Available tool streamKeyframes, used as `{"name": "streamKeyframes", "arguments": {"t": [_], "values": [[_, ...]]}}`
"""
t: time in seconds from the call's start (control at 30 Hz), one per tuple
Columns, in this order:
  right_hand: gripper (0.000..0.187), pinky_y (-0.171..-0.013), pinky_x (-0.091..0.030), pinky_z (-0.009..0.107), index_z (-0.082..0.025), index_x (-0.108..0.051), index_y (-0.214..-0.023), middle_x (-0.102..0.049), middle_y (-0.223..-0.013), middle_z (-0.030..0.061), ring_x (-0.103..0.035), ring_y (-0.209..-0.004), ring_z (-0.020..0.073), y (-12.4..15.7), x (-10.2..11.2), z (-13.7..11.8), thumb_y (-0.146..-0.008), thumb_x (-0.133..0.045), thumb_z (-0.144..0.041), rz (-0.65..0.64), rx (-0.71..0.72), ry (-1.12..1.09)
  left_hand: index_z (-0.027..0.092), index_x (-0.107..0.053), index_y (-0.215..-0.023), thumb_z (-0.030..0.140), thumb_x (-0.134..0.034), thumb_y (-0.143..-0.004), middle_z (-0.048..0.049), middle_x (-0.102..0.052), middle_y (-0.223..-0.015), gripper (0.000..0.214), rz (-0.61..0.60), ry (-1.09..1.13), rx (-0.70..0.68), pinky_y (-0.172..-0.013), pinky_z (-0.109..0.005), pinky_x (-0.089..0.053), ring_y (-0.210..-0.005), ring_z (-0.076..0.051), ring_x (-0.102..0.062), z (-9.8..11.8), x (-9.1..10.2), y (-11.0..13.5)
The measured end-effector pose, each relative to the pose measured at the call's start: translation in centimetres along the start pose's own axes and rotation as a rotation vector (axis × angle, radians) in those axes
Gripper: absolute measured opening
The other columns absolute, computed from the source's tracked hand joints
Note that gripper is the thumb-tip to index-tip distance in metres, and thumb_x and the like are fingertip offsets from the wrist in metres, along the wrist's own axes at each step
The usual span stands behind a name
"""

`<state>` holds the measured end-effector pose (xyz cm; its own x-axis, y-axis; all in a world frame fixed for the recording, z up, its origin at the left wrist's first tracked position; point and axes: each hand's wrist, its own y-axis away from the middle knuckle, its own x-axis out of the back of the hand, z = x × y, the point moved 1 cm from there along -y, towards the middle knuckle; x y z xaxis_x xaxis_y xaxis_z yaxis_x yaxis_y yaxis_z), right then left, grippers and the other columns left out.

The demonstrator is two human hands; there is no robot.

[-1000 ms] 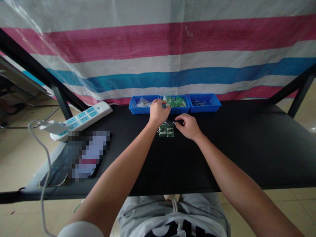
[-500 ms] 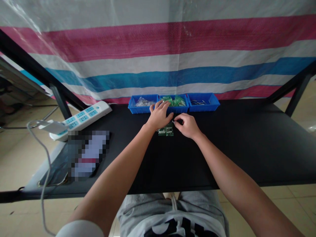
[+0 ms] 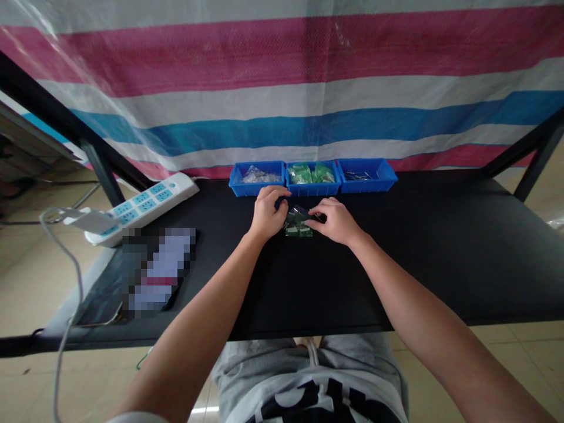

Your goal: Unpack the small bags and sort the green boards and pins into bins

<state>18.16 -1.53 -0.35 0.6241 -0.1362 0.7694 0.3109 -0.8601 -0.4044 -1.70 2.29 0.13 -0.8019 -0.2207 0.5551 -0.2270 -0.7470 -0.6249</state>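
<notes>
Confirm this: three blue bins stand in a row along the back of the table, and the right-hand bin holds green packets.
Wrong bin: the head view shows the green packets in the middle bin, not the right-hand bin. The three blue bins do stand in a row along the back of the table.

From here, the bare right hand [image 3: 335, 222] is covering the right edge of a small green-tinted plastic packet [image 3: 298, 227], and a thin pale sliver [image 3: 318, 216] by its fingertips is proving too small to identify. The bare left hand [image 3: 267, 216] is hiding part of the leftmost blue plastic tray [image 3: 247, 189]. A flat black-edged device [image 3: 161, 270] is showing mostly as coarse, unreadable squares. A curved white cable [image 3: 80, 284] is running out of view below.
</notes>
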Motion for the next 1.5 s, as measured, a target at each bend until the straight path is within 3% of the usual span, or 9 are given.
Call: {"name": "streamKeyframes", "arguments": {"t": [0.17,0.43,0.63,0.77,0.9,1.03,1.27,1.4,1.5], "values": [[0.050,-0.081,-0.047,0.040,-0.017,-0.072,-0.109,-0.060,-0.093,0.0095,-0.052,-0.094,0.0268,0.2,0.2,-0.3,-0.073,-0.074,-0.051,-0.126,-0.019,0.090,0.019,-0.066,-0.088,0.012,-0.051,-0.079,-0.0054,-0.068,-0.097,0.019,0.078,0.016,0.024,-0.092,-0.038,-0.049,-0.098,-0.020,-0.061,-0.2,0.0,0.7],[0.037,-0.081,-0.045,0.039,-0.017,-0.070,-0.088,-0.059,-0.091,0.0075,-0.053,-0.092,0.0255,0.2,-0.2,-0.5,-0.060,-0.084,-0.038,-0.082,-0.068,0.015,0.018,-0.066,-0.091,0.013,-0.049,-0.080,-0.0066,-0.068,-0.099,0.021,-0.020,0.000,0.061,-0.092,-0.036,-0.049,-0.098,-0.020,-0.061,0.2,-0.1,1.0],[0.027,-0.057,-0.038,0.026,-0.018,-0.058,-0.078,-0.057,-0.068,-0.0025,-0.048,-0.057,0.0109,0.3,0.0,-0.4,-0.066,-0.077,-0.032,-0.124,-0.182,-0.358,0.018,-0.066,-0.100,0.028,-0.052,-0.085,-0.0067,-0.070,-0.100,0.022,-0.079,0.108,0.166,-0.091,-0.036,-0.048,-0.096,-0.021,-0.062,0.6,-0.1,1.0],[0.033,-0.056,-0.042,0.026,-0.018,-0.055,-0.079,-0.062,-0.071,-0.0008,-0.055,-0.057,0.0111,0.1,0.0,-0.4,-0.061,-0.078,-0.031,-0.089,-0.316,-0.719,0.016,-0.064,-0.104,0.044,-0.047,-0.089,-0.0052,-0.071,-0.087,0.036,-0.066,0.388,0.304,-0.078,-0.030,-0.050,-0.082,-0.017,-0.064,0.2,-0.2,1.0],[0.035,-0.047,-0.039,0.023,-0.018,-0.056,-0.079,-0.062,-0.065,-0.0018,-0.054,-0.052,0.0109,-0.3,0.3,-0.6,-0.056,-0.079,-0.027,0.004,-0.458,-0.870,0.015,-0.064,-0.104,0.045,-0.056,-0.083,-0.0037,-0.070,-0.081,0.038,-0.183,0.503,0.265,-0.071,-0.028,-0.049,-0.075,-0.016,-0.063,0.6,-0.1,1.2],[0.028,-0.040,-0.033,0.021,-0.017,-0.059,-0.080,-0.058,-0.059,-0.0034,-0.048,-0.044,0.0083,-0.3,0.4,-0.6,-0.060,-0.076,-0.025,0.056,-0.485,-0.898,0.015,-0.068,-0.103,0.034,-0.068,-0.074,-0.0010,-0.068,-0.074,0.034,-0.258,0.345,0.186,-0.065,-0.027,-0.047,-0.066,-0.014,-0.060,1.3,-0.3,1.3],[0.018,-0.042,-0.038,0.022,-0.017,-0.070,-0.079,-0.067,-0.088,0.0040,-0.053,-0.052,0.0075,-0.3,0.0,0.2,-0.066,-0.074,-0.028,0.178,-0.380,-0.808,0.024,-0.077,-0.086,0.024,-0.066,-0.079,-0.0055,-0.063,-0.114,0.013,-0.060,0.226,0.101,-0.074,-0.030,-0.052,-0.082,-0.014,-0.061,1.0,-0.8,1.3],[0.026,-0.041,-0.037,0.022,-0.017,-0.073,-0.093,-0.065,-0.066,0.0014,-0.056,-0.049,0.0106,-0.3,0.1,0.3,-0.072,-0.069,-0.032,0.195,-0.442,-0.800,0.026,-0.077,-0.085,0.020,-0.066,-0.079,-0.0039,-0.061,-0.118,0.014,-0.017,0.211,0.090,-0.074,-0.031,-0.054,-0.071,-0.009,-0.056,0.6,-0.9,1.5],[0.033,-0.040,-0.037,0.022,-0.017,-0.072,-0.098,-0.070,-0.075,0.0036,-0.062,-0.052,0.0142,-0.3,0.3,0.1,-0.067,-0.067,-0.027,0.107,-0.470,-0.953,0.025,-0.077,-0.084,0.020,-0.064,-0.080,-0.0044,-0.063,-0.117,0.015,-0.008,0.224,0.079,-0.072,-0.030,-0.054,-0.070,-0.009,-0.056,0.9,-0.9,1.5]]}}
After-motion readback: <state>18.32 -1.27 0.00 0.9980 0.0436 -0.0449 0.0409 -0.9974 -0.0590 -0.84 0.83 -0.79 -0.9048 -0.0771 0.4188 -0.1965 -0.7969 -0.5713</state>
